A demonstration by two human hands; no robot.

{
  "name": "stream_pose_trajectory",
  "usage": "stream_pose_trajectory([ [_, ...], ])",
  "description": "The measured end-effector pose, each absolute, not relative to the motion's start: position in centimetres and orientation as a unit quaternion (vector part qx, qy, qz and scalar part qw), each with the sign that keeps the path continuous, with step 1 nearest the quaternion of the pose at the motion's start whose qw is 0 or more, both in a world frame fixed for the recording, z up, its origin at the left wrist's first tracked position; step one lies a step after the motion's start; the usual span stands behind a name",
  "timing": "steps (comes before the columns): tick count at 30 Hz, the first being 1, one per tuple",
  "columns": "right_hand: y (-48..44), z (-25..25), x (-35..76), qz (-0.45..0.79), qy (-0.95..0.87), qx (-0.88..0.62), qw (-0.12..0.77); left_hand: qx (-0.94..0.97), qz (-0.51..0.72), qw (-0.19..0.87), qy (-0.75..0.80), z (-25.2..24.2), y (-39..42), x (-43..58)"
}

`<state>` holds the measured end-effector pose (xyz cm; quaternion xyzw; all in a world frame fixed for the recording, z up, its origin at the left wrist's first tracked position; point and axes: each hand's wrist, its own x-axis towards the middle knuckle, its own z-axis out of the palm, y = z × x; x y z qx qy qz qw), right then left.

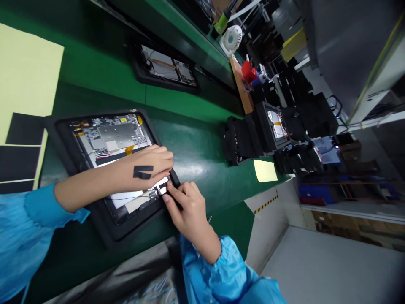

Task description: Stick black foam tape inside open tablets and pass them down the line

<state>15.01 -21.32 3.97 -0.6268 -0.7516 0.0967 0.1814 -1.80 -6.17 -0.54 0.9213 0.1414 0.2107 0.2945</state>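
Observation:
An opened tablet (118, 137) lies in a black foam frame (117, 232) on the green bench, its circuit board and wiring exposed. My left hand (148, 166) reaches across it with fingers curled at its right edge. Two short strips of black tape (143, 172) are stuck on the back of that hand. My right hand (188, 209) has thumb and index finger close together at a small silver-and-black part (162, 187) by the tablet's lower right edge. Both hands nearly meet there, and whatever lies between their fingertips is hidden or too small to name.
Yellow backing sheets (28, 71) with black tape pieces (19, 162) lie at left. Another opened tablet (167, 67) in black foam sits farther back. Stacked black foam frames (245, 137), a small yellow sheet (265, 170) and a white fan (232, 40) stand to the right.

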Motion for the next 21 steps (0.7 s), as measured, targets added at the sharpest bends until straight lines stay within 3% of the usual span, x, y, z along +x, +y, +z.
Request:
stream_pose_trajectory([
  [16, -19.5, 4.5, 16.6, 0.140, -0.804, -0.552, 0.170, 0.932, 0.172, 0.276, 0.162, 0.4, -6.1, -1.8],
  [21, -17.7, 6.9, 16.5, 0.190, -0.757, -0.541, 0.313, 0.943, 0.176, 0.234, 0.161, 0.4, -6.8, -1.5],
])
